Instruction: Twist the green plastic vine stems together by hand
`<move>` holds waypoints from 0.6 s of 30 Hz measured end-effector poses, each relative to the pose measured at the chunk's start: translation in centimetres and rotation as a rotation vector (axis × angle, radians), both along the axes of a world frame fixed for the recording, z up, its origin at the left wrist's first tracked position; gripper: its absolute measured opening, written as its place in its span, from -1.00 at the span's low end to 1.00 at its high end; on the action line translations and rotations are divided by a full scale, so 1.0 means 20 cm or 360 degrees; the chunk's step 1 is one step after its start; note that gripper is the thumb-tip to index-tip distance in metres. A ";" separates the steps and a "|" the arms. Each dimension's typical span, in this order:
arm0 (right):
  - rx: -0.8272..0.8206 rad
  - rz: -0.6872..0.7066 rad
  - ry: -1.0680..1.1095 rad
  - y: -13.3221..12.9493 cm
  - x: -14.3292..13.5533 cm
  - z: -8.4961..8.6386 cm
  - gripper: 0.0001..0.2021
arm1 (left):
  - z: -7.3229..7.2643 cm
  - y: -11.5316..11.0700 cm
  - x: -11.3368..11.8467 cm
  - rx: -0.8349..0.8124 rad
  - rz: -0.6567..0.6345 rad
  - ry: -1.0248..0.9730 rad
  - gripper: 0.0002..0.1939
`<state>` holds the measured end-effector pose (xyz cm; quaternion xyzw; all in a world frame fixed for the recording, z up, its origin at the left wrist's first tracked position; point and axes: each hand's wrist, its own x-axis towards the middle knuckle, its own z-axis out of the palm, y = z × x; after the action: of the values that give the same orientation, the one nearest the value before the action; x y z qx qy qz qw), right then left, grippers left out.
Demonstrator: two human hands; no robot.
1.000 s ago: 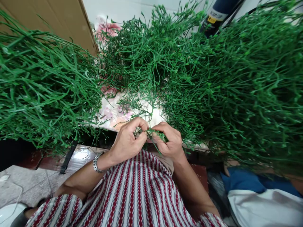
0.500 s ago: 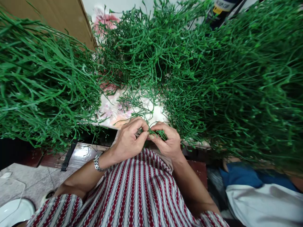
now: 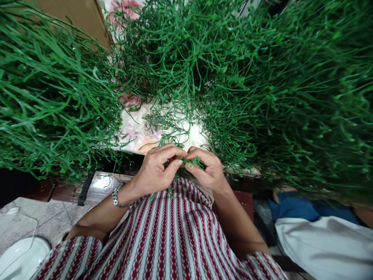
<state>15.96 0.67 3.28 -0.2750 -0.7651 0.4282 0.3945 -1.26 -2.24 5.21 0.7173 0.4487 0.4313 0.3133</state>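
Observation:
Both hands meet in front of the striped shirt, at the table's near edge. My left hand, with a metal watch on its wrist, pinches thin green stems between thumb and forefinger. The fingers of my right hand are closed on the same stems, whose tips show inside its curled fingers. Several green sprigs hang below the left hand over the shirt. Beyond the hands, loose green strands lie on the floral table cover.
Large heaps of green stems stand at the left, the back and the right. A cardboard box is at the back left. Another person's pale clothing shows at the lower right; a white round object is lower left.
The view has tilted slightly down. My hands have drawn their fingertips closer over the stems, and green sprigs now show below the left hand, over the shirt.

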 end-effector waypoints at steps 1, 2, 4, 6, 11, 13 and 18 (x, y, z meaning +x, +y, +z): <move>0.0003 -0.0012 -0.0021 0.00 0.00 0.00 -0.91 | 0.00 0.00 0.00 -0.0010 -0.0026 0.0002 -0.87; 0.0021 -0.0022 -0.0050 0.00 0.00 -0.01 -0.91 | 0.00 0.00 -0.01 -0.0027 -0.0055 0.0003 -0.86; 0.0089 -0.0034 -0.0131 -0.01 0.00 0.00 -0.92 | -0.01 0.01 -0.01 -0.0055 -0.0093 0.0020 -0.87; 0.0176 -0.0035 -0.0234 -0.01 0.01 0.00 -0.93 | -0.01 0.01 -0.02 -0.0039 -0.0108 0.0107 -0.88; 0.0311 0.0138 -0.0470 -0.01 0.02 0.03 -0.86 | 0.01 0.03 -0.06 -0.0052 -0.0393 0.0435 -0.86; 0.0251 0.0351 -0.0452 0.00 0.03 0.05 -0.79 | 0.03 0.04 -0.08 -0.0076 -0.0658 0.0457 -0.80; -0.0093 0.0994 -0.0185 0.02 0.06 0.09 -0.76 | 0.05 0.09 -0.12 -0.0277 -0.1105 0.0135 -0.75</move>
<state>17.14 1.05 5.11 -0.0622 -0.8211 0.5341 0.1916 -3.65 -0.47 6.28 0.8149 0.2260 0.2291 0.4821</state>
